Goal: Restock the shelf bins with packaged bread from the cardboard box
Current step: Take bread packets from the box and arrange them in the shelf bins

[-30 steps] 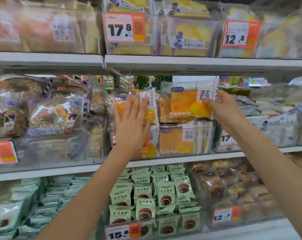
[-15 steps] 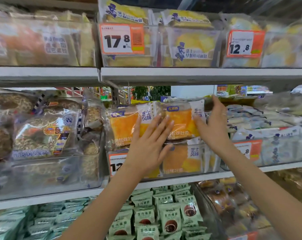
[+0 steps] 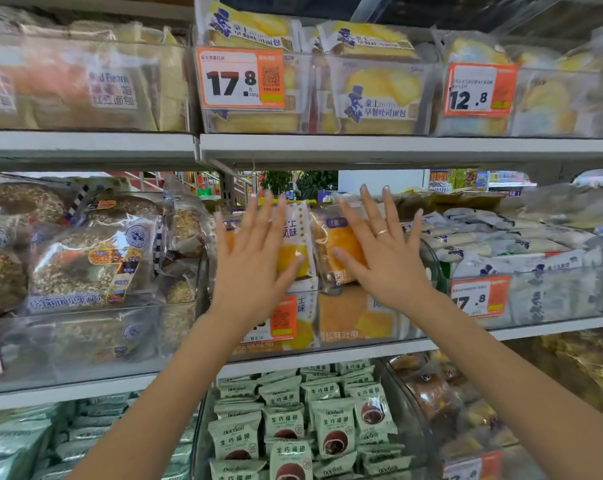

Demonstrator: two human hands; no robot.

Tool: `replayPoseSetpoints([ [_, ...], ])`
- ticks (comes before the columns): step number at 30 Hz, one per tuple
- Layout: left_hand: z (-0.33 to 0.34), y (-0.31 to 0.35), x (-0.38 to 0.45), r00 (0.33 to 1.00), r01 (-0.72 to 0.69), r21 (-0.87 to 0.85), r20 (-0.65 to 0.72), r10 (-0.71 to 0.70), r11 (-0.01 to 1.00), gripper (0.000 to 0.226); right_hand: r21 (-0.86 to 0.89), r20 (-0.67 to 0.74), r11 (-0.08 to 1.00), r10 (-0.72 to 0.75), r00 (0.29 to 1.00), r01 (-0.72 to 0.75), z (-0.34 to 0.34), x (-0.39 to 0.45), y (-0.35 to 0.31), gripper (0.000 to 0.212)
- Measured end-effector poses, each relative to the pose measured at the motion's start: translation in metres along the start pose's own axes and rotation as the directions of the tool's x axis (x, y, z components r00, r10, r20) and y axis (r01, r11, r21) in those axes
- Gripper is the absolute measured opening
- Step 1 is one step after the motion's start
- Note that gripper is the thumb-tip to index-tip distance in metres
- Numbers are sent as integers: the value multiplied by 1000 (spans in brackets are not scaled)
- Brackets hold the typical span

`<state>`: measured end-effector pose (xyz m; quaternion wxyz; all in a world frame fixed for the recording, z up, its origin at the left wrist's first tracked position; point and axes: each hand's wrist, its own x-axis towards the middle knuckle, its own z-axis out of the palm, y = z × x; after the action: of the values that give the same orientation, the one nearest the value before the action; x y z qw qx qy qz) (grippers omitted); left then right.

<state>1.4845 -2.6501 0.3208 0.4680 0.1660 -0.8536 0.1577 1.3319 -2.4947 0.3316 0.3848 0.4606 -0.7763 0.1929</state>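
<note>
Two orange-and-white bread packs stand side by side atop a clear shelf bin point(image 3: 345, 332) on the middle shelf. My left hand point(image 3: 255, 261) lies flat with straight, spread fingers against the left pack point(image 3: 298, 237). My right hand point(image 3: 379, 247), a ring on one finger, presses flat against the right pack point(image 3: 331, 237). Neither hand curls round a pack. More packs of the same bread fill the bin below, behind an orange price tag point(image 3: 282, 318). The cardboard box is out of view.
Bagel-like bread bags point(image 3: 85, 258) fill the bin to the left; pale grey-blue packs point(image 3: 521, 251) fill the bin to the right. The upper shelf point(image 3: 397, 148) hangs close above, holding toast packs. Green snack packets point(image 3: 293, 420) sit in the bin below.
Both hands let go of the packs' edges and now lie flat against their fronts. The packs have gone back and down onto the bin. The view has shifted closer and downward.
</note>
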Motion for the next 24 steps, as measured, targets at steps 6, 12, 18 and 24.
replayPoseSetpoints([
  [6, -8, -28, 7, 963, 53, 87, 259, -74, 995, 89, 13, 73, 999, 31, 997, -32, 13, 12, -19, 68],
  [12, -11, -27, -8, 985, 13, 6, 174, -14, 1000, 81, 318, -73, 907, 315, 946, -277, 4, 13, -12, 77],
  [18, -25, -27, 2, 974, 127, -100, 200, -106, 987, 93, 576, 101, 656, 535, 839, -487, 2, 7, 1, 97],
  [24, -39, -34, 16, 991, -95, -19, 92, 96, 995, 66, 608, 21, 630, 595, 803, -483, 3, 3, -6, 88],
])
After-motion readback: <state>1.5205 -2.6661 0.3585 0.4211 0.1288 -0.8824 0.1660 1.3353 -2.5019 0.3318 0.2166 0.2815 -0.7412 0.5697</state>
